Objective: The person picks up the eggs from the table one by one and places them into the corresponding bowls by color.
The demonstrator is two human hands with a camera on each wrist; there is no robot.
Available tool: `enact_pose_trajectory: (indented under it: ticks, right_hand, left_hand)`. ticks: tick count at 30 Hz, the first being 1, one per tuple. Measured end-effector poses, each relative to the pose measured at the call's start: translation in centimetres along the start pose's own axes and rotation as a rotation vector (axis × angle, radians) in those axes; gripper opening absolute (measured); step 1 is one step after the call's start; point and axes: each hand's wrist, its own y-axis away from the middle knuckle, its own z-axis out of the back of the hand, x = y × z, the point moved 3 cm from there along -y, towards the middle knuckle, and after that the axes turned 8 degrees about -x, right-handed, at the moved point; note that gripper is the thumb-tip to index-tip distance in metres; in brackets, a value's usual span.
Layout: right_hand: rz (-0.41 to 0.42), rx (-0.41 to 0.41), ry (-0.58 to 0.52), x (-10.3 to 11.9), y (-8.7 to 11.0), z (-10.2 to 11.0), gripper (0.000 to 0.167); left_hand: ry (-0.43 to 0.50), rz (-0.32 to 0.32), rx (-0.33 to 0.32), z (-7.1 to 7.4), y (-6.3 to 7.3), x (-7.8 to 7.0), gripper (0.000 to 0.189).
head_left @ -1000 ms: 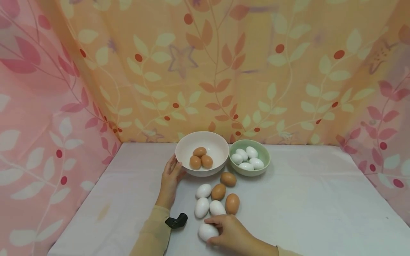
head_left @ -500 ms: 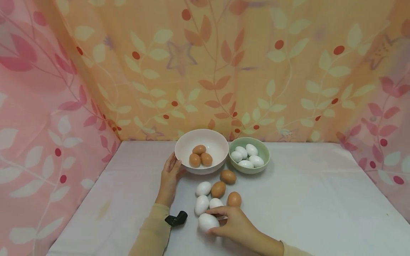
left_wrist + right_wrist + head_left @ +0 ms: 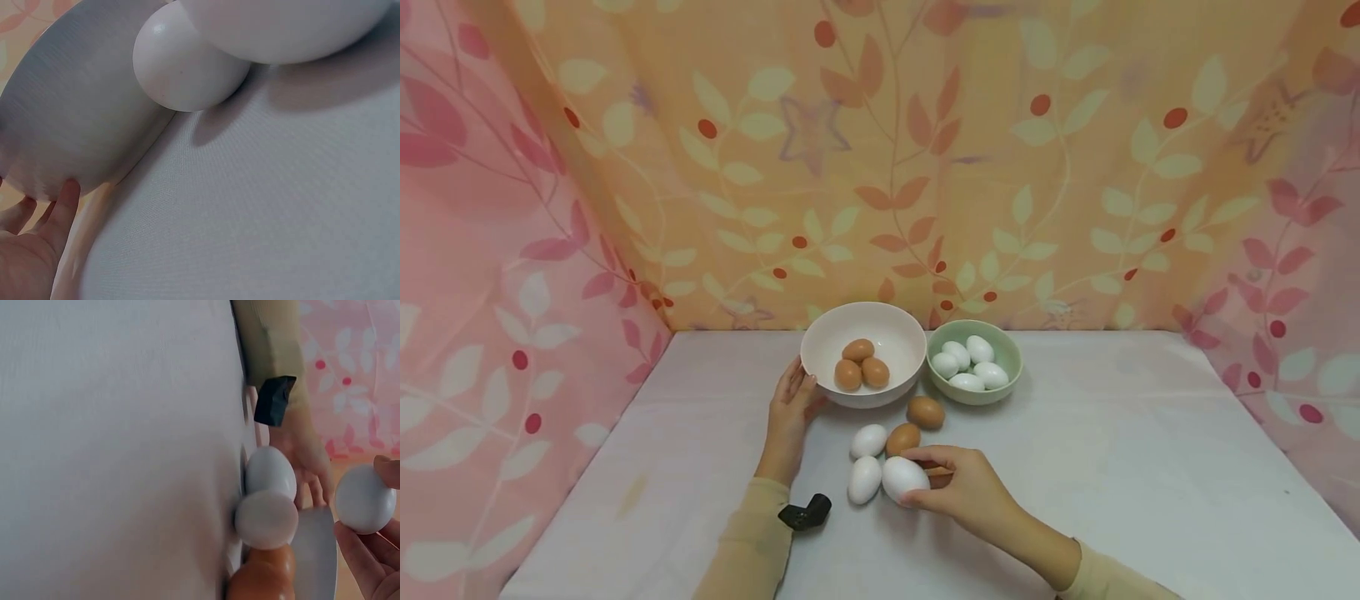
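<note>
In the head view my right hand (image 3: 973,492) pinches a white egg (image 3: 905,481) between thumb and fingers. The same held egg (image 3: 364,499) shows at the right of the right wrist view. Two white eggs (image 3: 865,480) and two brown eggs (image 3: 927,412) lie near it on the cloth; the right hand covers the spot just beyond. My left hand (image 3: 786,425) rests against the left side of a large pale bowl (image 3: 865,399), which has three brown eggs (image 3: 875,372) inside. In the left wrist view, the left fingertips (image 3: 72,187) touch the bowl's outer wall (image 3: 69,106).
A smaller green bowl (image 3: 1015,379) with several white eggs (image 3: 991,376) stands right beside the pale bowl. A black device (image 3: 806,512) sits at the left sleeve. Patterned cloth (image 3: 887,167) hangs behind the white-covered table (image 3: 1135,450).
My right hand has moved forward with the white egg, over where another white egg and a brown egg showed before; both are now out of sight. The left hand stays at the pale bowl.
</note>
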Motion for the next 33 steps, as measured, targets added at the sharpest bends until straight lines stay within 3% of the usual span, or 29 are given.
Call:
enact_pose_trajectory:
  ticks: [12, 21, 33]
  right_hand:
    - [-0.071, -0.062, -0.027, 0.3, -0.7, 2.3, 0.049]
    - [-0.002, -0.158, 0.048, 0.5, -1.8, 4.2, 0.047]
    - [-0.043, -0.231, 0.073, 0.7, -2.7, 5.9, 0.049]
  left_hand:
    - [-0.017, 0.02, -0.004, 0.0, -0.1, 0.1, 0.059]
    - [-0.015, 0.017, -0.005, 0.1, -0.1, 0.0, 0.058]
    - [-0.01, 0.031, -0.008, 0.0, 0.0, -0.1, 0.058]
